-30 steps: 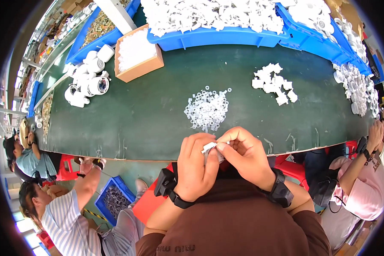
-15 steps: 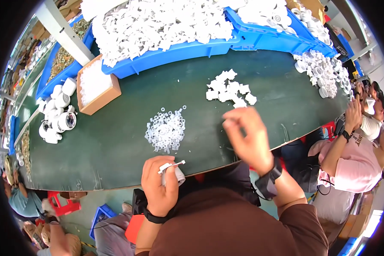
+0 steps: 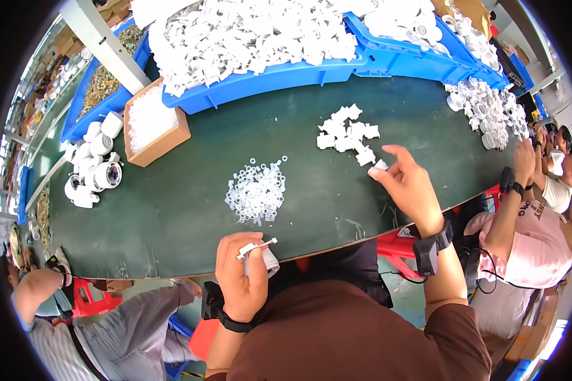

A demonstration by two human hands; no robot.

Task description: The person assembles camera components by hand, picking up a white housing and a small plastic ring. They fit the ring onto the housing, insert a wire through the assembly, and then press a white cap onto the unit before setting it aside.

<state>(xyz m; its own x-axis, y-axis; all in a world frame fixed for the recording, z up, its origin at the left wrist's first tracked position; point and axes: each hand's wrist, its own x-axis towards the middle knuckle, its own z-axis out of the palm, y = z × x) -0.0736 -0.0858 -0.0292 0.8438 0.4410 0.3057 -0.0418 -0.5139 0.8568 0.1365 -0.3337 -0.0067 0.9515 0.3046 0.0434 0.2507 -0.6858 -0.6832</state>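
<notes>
- left hand (image 3: pixel 241 279) down at 6 o'clock by the near edge of the green table (image 3: pixel 171 216), fingers curled tight round a small white assembled part (image 3: pixel 260 254), thin pin end poking out toward 2 o'clock
- right hand (image 3: pixel 410 187) out at 3 o'clock over the table, thumb and fingertips pinching one small white plastic piece (image 3: pixel 380 164), index finger sticking up loose
- that piece sits right at the 5 o'clock edge of the small pile of white clips (image 3: pixel 348 132), touching or just off it, can't tell which
- heap of clear little rings (image 3: pixel 258 190) dead centre, between both hands, well apart from each
- open cardboard box (image 3: pixel 151 124) of white bits at 10 o'clock, cluster of white round housings (image 3: pixel 94 162) at 9 o'clock
- long blue bins (image 3: pixel 286 73) heaped with white parts across 12 o'clock
- another person's hand (image 3: pixel 524 159) at the far 3 o'clock end, near a loose spread of white caps (image 3: pixel 486 108)
</notes>
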